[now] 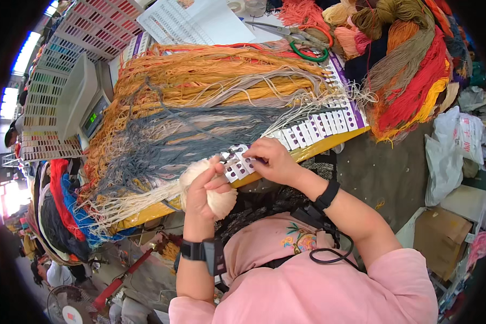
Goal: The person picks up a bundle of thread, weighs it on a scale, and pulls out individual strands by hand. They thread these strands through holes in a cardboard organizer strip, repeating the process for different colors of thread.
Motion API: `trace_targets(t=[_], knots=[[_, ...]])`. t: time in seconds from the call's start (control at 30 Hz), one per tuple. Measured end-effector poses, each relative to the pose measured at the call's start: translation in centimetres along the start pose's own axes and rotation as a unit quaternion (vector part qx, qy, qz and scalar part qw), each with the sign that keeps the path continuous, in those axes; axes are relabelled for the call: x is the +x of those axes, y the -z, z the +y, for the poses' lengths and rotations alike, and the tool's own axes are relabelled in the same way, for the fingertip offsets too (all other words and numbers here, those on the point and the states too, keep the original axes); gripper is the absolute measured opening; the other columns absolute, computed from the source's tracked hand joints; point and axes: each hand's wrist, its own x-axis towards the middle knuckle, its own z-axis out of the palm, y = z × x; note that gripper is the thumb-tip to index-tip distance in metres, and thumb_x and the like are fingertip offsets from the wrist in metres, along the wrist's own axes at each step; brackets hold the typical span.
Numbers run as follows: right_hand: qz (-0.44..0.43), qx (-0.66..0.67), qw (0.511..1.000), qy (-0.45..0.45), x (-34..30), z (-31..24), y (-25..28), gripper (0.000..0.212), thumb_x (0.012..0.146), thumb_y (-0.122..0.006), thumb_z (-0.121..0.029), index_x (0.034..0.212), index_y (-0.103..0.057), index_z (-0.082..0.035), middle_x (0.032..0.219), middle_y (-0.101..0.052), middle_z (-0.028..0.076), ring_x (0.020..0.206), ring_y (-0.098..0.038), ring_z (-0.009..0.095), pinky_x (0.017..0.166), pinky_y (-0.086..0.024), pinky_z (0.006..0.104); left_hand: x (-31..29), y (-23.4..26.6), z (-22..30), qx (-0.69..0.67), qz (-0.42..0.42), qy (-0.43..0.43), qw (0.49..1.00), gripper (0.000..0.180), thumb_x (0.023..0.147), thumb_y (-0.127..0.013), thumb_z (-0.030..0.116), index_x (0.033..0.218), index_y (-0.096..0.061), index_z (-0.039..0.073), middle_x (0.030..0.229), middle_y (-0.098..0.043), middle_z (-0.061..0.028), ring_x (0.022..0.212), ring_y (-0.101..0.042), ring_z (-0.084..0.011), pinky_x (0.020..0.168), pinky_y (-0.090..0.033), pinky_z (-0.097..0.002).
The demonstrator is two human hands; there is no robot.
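Many loose strands (200,129) between hands (204,190) (276,161) and scissors (292,34)

Yellow-edged table (329,145): orange yarn (200,73), blue-grey yarn (200,127), white cards (312,129).

Yarn strands (200,75), centre of frame: orange-gold, slate blue, pale greyish, cream.
Yarn bundle (223,203), centre: cream. Cards (302,135), right of centre: white, dotted dark purple. Table edge (310,149), centre: glossy yellow. Skeins (407,89), upper right: taupe, brown, red, orange, yellow. Swatch chart (89,27), upper left: white, rows of small blocks, reds and pinks uppermost. Shirt (308,286), bottom: pink, multicoloured floral motif.
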Motion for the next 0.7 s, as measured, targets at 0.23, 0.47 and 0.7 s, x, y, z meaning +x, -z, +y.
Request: trace_targets(t=[0.23,0.47,0.7], knots=[[0.007,0.009,0.999,-0.040,0.1,-0.1,-0.5,0.024,0.058,-0.061,-0.013,0.079,-0.056,-0.005,0.072,-0.048,0.008,0.067,-0.048,0.025,0.061,-0.039,0.0338,0.7,-0.7,-0.1,0.507,0.203,0.023,0.837,0.021,0.075,-0.054,0.017,0.093,-0.051,0.007,0.063,-0.052,-0.0022,0.053,-0.048,-0.0090,0.044,-0.038,-0.0204],[-0.033,-0.129,0.990,-0.038,0.0,-1.9,-1.0,0.034,0.055,-0.062,-0.020,0.085,-0.051,-0.008,0.079,-0.043,0.006,0.079,-0.041,0.024,0.069,-0.032,0.0338,-19.0,3.8,18.8,0.283,0.253,-0.372,0.847,0.021,0.078,-0.046,0.015,0.091,-0.051,0.000,0.062,-0.050,-0.0025,0.056,-0.050,-0.0081,0.057,-0.047,-0.0252],[0.000,-0.130,0.991,-0.023,-0.6,-1.6,-0.6,0.029,0.056,-0.062,-0.015,0.083,-0.052,-0.007,0.081,-0.045,0.006,0.079,-0.043,0.024,0.069,-0.034,0.0337,-12.7,-1.1,3.3,0.242,0.145,-0.171,0.944,0.035,0.076,-0.050,0.016,0.104,-0.044,-0.004,0.077,-0.055,-0.0106,0.058,-0.048,-0.0127,0.055,-0.044,-0.0263]])
